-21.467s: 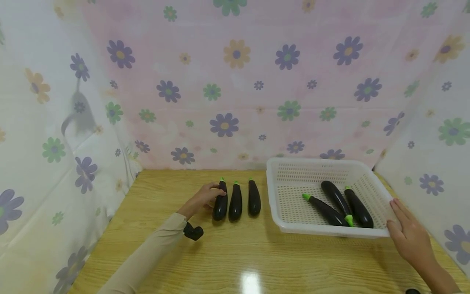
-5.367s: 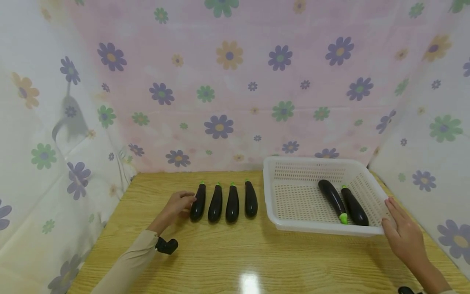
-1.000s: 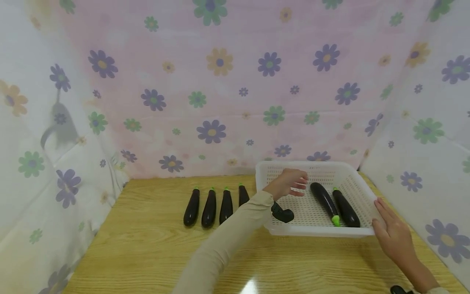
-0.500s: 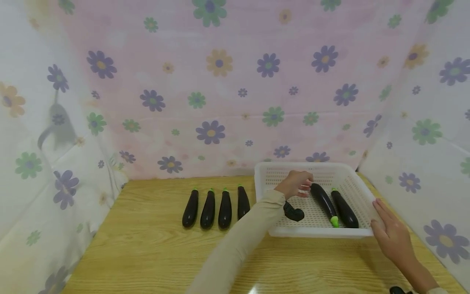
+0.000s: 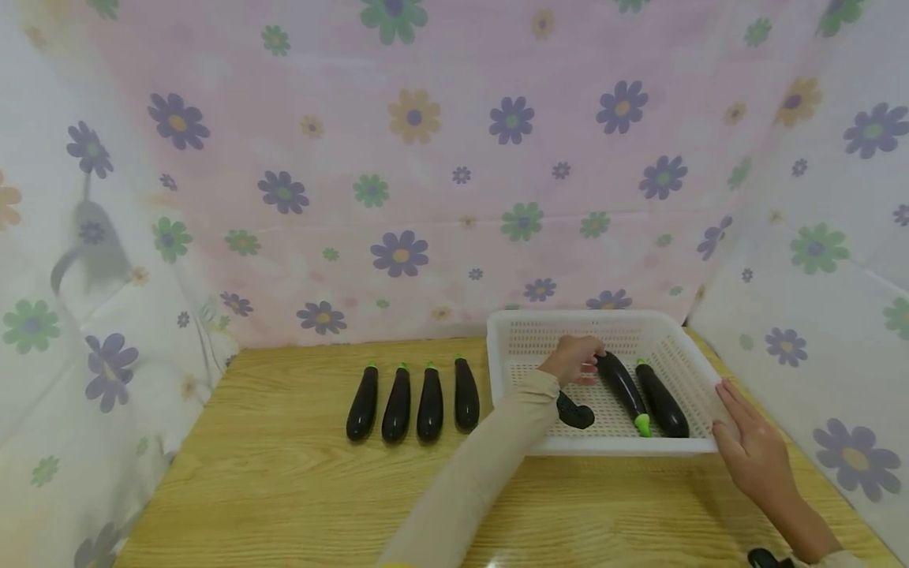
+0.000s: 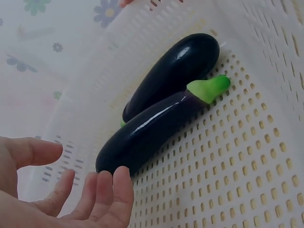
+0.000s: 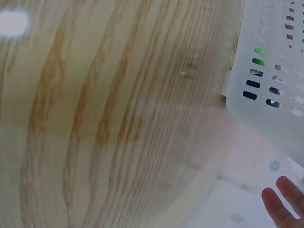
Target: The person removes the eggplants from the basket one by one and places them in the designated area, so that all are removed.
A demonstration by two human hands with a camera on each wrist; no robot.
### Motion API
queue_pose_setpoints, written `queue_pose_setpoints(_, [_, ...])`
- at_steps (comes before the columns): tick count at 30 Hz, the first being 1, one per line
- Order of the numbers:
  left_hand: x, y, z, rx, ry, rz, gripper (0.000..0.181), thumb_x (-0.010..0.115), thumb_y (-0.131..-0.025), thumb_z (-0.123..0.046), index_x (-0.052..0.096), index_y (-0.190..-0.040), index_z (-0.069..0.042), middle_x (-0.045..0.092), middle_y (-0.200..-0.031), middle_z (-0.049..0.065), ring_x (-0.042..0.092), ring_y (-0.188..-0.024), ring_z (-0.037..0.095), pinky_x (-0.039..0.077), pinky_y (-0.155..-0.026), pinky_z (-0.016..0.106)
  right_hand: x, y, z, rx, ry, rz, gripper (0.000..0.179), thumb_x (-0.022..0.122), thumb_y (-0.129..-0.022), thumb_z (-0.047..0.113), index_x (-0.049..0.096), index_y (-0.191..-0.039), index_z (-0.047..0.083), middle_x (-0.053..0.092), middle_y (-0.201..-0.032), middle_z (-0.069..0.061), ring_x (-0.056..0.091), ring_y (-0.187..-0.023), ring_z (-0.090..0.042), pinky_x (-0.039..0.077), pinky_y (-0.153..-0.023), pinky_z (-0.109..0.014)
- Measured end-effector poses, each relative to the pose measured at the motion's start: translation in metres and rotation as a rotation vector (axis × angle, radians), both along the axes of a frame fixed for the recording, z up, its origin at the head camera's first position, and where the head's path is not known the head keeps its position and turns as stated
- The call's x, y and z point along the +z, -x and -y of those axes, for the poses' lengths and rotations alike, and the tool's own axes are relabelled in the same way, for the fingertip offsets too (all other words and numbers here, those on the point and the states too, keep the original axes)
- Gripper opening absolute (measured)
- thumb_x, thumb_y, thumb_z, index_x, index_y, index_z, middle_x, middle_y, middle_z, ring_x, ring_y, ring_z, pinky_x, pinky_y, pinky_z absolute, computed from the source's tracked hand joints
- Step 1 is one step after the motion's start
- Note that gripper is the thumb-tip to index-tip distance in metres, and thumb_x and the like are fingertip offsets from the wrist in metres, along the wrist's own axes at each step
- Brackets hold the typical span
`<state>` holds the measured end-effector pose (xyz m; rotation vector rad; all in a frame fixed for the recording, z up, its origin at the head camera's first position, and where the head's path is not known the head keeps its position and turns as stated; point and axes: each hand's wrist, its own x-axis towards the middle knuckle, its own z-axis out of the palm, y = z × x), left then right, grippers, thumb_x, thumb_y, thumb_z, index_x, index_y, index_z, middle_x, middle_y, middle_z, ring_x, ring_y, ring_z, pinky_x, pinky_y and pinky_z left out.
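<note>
Inside the white plastic basket (image 5: pixel 618 448) lie two glossy dark eggplants. My left hand (image 5: pixel 571 361) is reaching in, at the round end of the left eggplant (image 5: pixel 619 386), whose green stem points toward me. In the left wrist view, the thumb and fingers of that hand (image 6: pixel 71 197) are spread apart, fingertips right at this eggplant's (image 6: pixel 152 126) end. The other eggplant (image 5: pixel 663 401) lies close on its right, stem away from me. My right hand (image 5: pixel 756 454) rests on the basket's right rim near the front corner, fingers fairly straight.
Left of the basket, several eggplants (image 5: pixel 430 406) lie in a row on the wooden table (image 5: pixel 284 473), stems toward the back. Flower-patterned cloth (image 5: pixel 426 181) hangs behind and at both sides. A black device (image 5: pixel 574 412) sits at my left wrist.
Since the oldest frame, one eggplant has left the basket and the table row has gained one. My left hand has moved from the row into the basket, lately toward an eggplant's end.
</note>
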<state>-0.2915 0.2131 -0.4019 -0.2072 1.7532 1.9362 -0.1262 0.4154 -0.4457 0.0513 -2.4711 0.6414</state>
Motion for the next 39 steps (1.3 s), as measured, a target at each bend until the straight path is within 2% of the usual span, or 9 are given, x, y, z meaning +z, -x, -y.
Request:
queue_pose_setpoints(6, [-0.008, -0.001, -0.005, 0.025, -0.052, 0.055, 0.029, 0.061, -0.072, -0.005, 0.055, -0.100, -0.005, 0.047, -0.106, 0.020, 0.047, -0.099, 0.039, 0.045, -0.075, 0.053, 0.001, -0.002, -0.001, -0.003, 0.005, 0.013, 0.050, 0.043, -0.087, 0.009, 0.033, -0.136, 0.009, 0.026, -0.141, 0.002, 0.022, -0.128, -0.019, 0.018, -0.101, -0.048])
queue_pose_setpoints(9, [-0.014, 0.000, -0.008, 0.032, -0.070, 0.103, 0.042, 0.062, -0.071, -0.005, 0.052, -0.111, -0.006, 0.046, -0.109, 0.022, 0.045, -0.101, 0.040, 0.044, -0.074, 0.055, 0.002, -0.002, 0.000, 0.007, 0.011, 0.014, 0.050, 0.044, -0.087, 0.009, 0.033, -0.136, 0.009, 0.027, -0.141, -0.001, 0.023, -0.127, -0.024, 0.019, -0.098, -0.052])
queue_pose_setpoints(10, [-0.016, 0.000, -0.009, 0.029, -0.071, 0.114, 0.048, 0.063, -0.071, -0.006, 0.049, -0.117, -0.006, 0.046, -0.109, 0.024, 0.045, -0.101, 0.041, 0.044, -0.074, 0.055, 0.002, -0.002, 0.001, 0.003, 0.008, 0.019, 0.050, 0.044, -0.087, 0.009, 0.033, -0.136, 0.009, 0.026, -0.141, 0.000, 0.028, -0.125, -0.025, 0.027, -0.095, -0.049])
queue_pose_setpoints(14, [-0.020, -0.003, -0.016, 0.005, -0.060, 0.138, 0.052, 0.064, -0.071, -0.008, 0.047, -0.120, -0.005, 0.045, -0.106, 0.027, 0.045, -0.099, 0.043, 0.044, -0.074, 0.055, 0.004, -0.001, 0.003, 0.012, 0.017, 0.025, 0.050, 0.045, -0.087, 0.009, 0.033, -0.136, 0.009, 0.027, -0.141, -0.003, 0.029, -0.124, -0.027, 0.028, -0.092, -0.051])
queue_pose_setpoints(17, [-0.019, -0.009, -0.020, -0.015, -0.090, 0.146, 0.046, 0.064, -0.071, -0.006, 0.050, -0.115, -0.005, 0.044, -0.106, 0.027, 0.046, -0.097, 0.044, 0.043, -0.074, 0.057, 0.005, 0.000, 0.002, 0.020, 0.017, 0.020, 0.050, 0.045, -0.088, 0.009, 0.033, -0.136, 0.008, 0.027, -0.141, -0.004, 0.023, -0.127, -0.023, 0.023, -0.093, -0.054])
queue_pose_setpoints(23, [-0.017, -0.013, -0.024, -0.073, -0.164, 0.156, 0.038, 0.061, -0.072, -0.003, 0.054, -0.110, -0.006, 0.043, -0.108, 0.028, 0.047, -0.094, 0.046, 0.041, -0.073, 0.060, 0.006, 0.001, 0.001, 0.017, 0.018, 0.016, 0.050, 0.045, -0.087, 0.009, 0.033, -0.136, 0.009, 0.027, -0.141, -0.004, 0.021, -0.127, -0.014, 0.022, -0.098, -0.048])
queue_pose_setpoints(27, [-0.021, -0.011, -0.029, -0.102, -0.147, 0.157, 0.040, 0.061, -0.073, -0.004, 0.054, -0.112, -0.007, 0.045, -0.110, 0.028, 0.047, -0.093, 0.045, 0.042, -0.072, 0.060, 0.006, 0.002, 0.003, 0.020, 0.033, 0.012, 0.051, 0.045, -0.087, 0.008, 0.033, -0.136, 0.010, 0.027, -0.141, -0.004, 0.023, -0.127, -0.021, 0.024, -0.090, -0.055])
queue_pose_setpoints(33, [-0.027, -0.011, -0.040, -0.052, -0.096, 0.173, 0.039, 0.063, -0.070, -0.004, 0.054, -0.107, -0.003, 0.047, -0.101, 0.026, 0.049, -0.087, 0.043, 0.043, -0.070, 0.059, 0.006, 0.002, 0.004, 0.015, 0.021, 0.004, 0.051, 0.045, -0.086, 0.008, 0.033, -0.136, 0.009, 0.029, -0.141, -0.005, 0.026, -0.126, -0.025, 0.028, -0.082, -0.053])
queue_pose_setpoints(39, [-0.031, -0.013, -0.046, -0.103, -0.095, 0.164, 0.024, 0.065, -0.070, -0.003, 0.059, -0.094, -0.004, 0.049, -0.096, 0.025, 0.053, -0.081, 0.042, 0.044, -0.070, 0.058, 0.003, 0.000, 0.003, 0.008, 0.017, -0.001, 0.050, 0.045, -0.086, 0.007, 0.035, -0.135, 0.009, 0.030, -0.140, -0.007, 0.027, -0.126, -0.028, 0.025, -0.090, -0.055])
